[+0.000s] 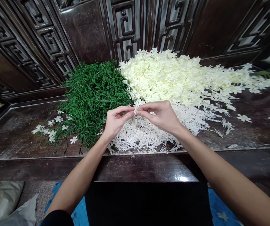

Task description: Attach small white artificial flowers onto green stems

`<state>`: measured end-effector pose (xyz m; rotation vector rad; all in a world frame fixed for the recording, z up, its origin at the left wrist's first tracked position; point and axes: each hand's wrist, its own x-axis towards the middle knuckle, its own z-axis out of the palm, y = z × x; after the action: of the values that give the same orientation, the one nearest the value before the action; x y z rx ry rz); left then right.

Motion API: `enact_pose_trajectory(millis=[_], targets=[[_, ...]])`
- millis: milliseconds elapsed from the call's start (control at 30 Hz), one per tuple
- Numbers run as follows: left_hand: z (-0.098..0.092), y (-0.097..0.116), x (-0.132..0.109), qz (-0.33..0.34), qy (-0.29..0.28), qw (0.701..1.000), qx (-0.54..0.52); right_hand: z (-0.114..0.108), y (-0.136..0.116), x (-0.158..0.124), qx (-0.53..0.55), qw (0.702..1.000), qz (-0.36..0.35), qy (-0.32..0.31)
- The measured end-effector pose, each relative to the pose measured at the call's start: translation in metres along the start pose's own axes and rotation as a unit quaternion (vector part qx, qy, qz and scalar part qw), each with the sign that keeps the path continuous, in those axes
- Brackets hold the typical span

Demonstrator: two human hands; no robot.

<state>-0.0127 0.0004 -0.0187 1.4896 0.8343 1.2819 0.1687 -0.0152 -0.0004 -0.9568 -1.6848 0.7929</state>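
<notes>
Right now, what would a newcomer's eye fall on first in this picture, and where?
The large pile of pale yellow flowers draws the eye first, in front of the dark carved wood, with a bright green heap of stems on its left. Nearer the person lie thin white sprigs, and over them the left hand and right hand pinch a small white piece.

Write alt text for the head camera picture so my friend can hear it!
A left hand and right hand pinch a tiny white piece between their fingertips, above a heap of white bits. Behind, green stems are heaped on the left and cream flowers on the right, all on a dark bench.
</notes>
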Motion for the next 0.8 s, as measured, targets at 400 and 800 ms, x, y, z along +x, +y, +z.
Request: enact_pose_trajectory(millis=[400, 800], targets=[[-0.004, 0.011, 0.002, 0.017, -0.036, 0.999, 0.021, -0.008, 0.002, 0.004, 0.075, 0.990, 0.092, -0.078], [-0.005, 0.008, 0.000, 0.095, -0.053, 0.981, 0.161, -0.001, -0.002, 0.001, 0.037, 0.997, 0.057, -0.048]])
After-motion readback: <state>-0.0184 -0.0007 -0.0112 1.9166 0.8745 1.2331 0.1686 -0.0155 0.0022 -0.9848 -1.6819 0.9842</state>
